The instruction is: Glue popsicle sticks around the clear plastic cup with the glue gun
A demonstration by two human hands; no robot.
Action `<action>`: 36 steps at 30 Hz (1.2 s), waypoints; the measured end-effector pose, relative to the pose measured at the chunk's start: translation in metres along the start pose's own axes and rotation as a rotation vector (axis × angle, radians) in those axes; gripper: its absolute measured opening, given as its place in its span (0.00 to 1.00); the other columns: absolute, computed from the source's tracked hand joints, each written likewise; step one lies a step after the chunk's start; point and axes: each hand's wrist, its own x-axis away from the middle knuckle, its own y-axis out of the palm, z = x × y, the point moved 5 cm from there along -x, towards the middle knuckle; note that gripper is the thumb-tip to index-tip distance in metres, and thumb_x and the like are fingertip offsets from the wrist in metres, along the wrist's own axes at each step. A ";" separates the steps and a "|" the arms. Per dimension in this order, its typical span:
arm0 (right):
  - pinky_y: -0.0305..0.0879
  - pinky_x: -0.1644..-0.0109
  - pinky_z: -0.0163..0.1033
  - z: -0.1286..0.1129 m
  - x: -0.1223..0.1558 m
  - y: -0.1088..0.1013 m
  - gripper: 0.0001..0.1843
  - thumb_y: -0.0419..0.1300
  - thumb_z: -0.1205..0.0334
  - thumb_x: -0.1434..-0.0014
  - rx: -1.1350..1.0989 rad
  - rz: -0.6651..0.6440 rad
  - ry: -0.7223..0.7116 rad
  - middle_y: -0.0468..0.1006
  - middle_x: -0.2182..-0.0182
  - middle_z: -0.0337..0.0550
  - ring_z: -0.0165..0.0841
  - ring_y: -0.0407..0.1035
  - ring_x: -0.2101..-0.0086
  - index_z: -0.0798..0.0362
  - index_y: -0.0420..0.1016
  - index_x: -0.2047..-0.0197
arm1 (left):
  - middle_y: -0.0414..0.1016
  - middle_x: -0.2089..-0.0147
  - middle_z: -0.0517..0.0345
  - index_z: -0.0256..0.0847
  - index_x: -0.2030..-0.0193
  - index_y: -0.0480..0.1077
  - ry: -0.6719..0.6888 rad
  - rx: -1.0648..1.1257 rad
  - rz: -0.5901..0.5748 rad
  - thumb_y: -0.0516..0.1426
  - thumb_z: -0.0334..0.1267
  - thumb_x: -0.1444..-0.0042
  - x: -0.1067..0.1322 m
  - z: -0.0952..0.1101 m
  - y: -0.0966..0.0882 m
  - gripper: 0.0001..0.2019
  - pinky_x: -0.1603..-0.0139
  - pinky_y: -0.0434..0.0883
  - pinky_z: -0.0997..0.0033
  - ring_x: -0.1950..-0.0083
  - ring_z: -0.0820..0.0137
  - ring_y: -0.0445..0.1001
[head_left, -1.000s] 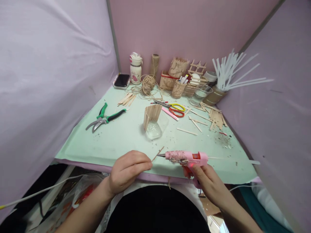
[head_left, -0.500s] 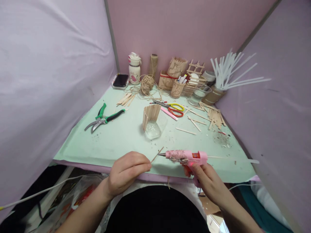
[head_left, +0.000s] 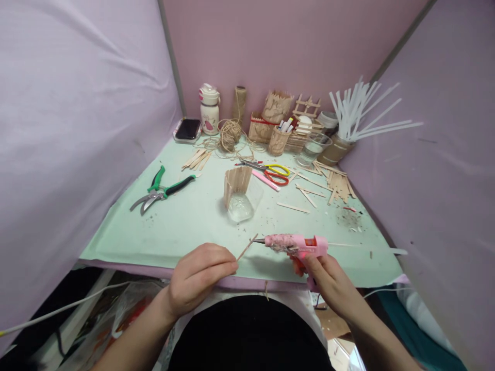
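Note:
Between thumb and fingers, my left hand point(head_left: 204, 275) pinches a wooden craft stick point(head_left: 246, 247) that points up and to the right. My right hand point(head_left: 323, 270) is wrapped around the handle of a pink hot glue gun point(head_left: 296, 244). Its metal nozzle is at the stick's upper end; whether they touch I cannot tell. A long clear glue stick point(head_left: 363, 247) extends from the gun's back. Beyond my hands stands a clear, angular plastic cup point(head_left: 240, 208), with upright craft sticks point(head_left: 236, 181) lining its left and far sides.
Green-handled pruning shears point(head_left: 164, 191) lie at left, scissors point(head_left: 273, 171) and a pink pen point(head_left: 266, 180) behind the cup. Loose craft sticks point(head_left: 339, 184) are scattered at right. Along the back are a twine ball point(head_left: 230, 133), a bottle point(head_left: 210, 111) and a holder of glue sticks point(head_left: 337, 149).
The view has shifted slightly, so the table items appear a little further left. Both hands keep their grips, with the nozzle still at the stick's end.

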 end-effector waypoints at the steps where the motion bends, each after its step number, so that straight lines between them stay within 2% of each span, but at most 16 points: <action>1: 0.59 0.74 0.34 0.000 0.000 0.000 0.30 0.48 0.37 0.38 0.003 0.000 -0.003 0.66 0.78 0.38 0.29 0.60 0.78 0.54 0.71 0.74 | 0.79 0.58 0.48 0.37 0.44 0.71 0.005 0.003 0.001 0.55 0.23 0.40 0.000 0.000 0.000 0.18 0.57 0.77 0.64 0.55 0.64 0.78; 4: 0.59 0.73 0.35 -0.001 -0.001 0.000 0.30 0.48 0.37 0.39 -0.004 -0.005 -0.001 0.67 0.77 0.38 0.30 0.60 0.77 0.54 0.70 0.75 | 0.79 0.58 0.46 0.35 0.45 0.72 0.019 0.011 -0.008 0.55 0.22 0.41 0.001 0.000 0.000 0.18 0.57 0.77 0.64 0.55 0.63 0.77; 12: 0.58 0.72 0.35 0.003 -0.003 -0.001 0.29 0.47 0.38 0.37 -0.003 -0.006 -0.008 0.67 0.76 0.38 0.30 0.61 0.76 0.54 0.70 0.74 | 0.79 0.57 0.47 0.37 0.43 0.71 0.011 0.004 -0.005 0.55 0.23 0.40 0.001 0.001 0.001 0.19 0.57 0.76 0.64 0.55 0.64 0.77; 20: 0.58 0.72 0.35 0.010 -0.005 -0.002 0.29 0.47 0.37 0.37 0.002 0.002 0.002 0.68 0.76 0.39 0.30 0.60 0.76 0.54 0.70 0.73 | 0.78 0.57 0.46 0.35 0.44 0.71 0.009 0.018 0.004 0.55 0.22 0.39 0.003 0.002 0.001 0.17 0.56 0.76 0.63 0.53 0.64 0.76; 36: 0.54 0.73 0.35 0.013 -0.008 -0.004 0.27 0.49 0.39 0.38 -0.020 0.001 0.018 0.65 0.77 0.37 0.29 0.57 0.77 0.54 0.69 0.73 | 0.78 0.56 0.44 0.32 0.45 0.72 0.019 0.042 0.000 0.55 0.21 0.40 0.004 0.003 0.001 0.17 0.57 0.76 0.63 0.53 0.63 0.76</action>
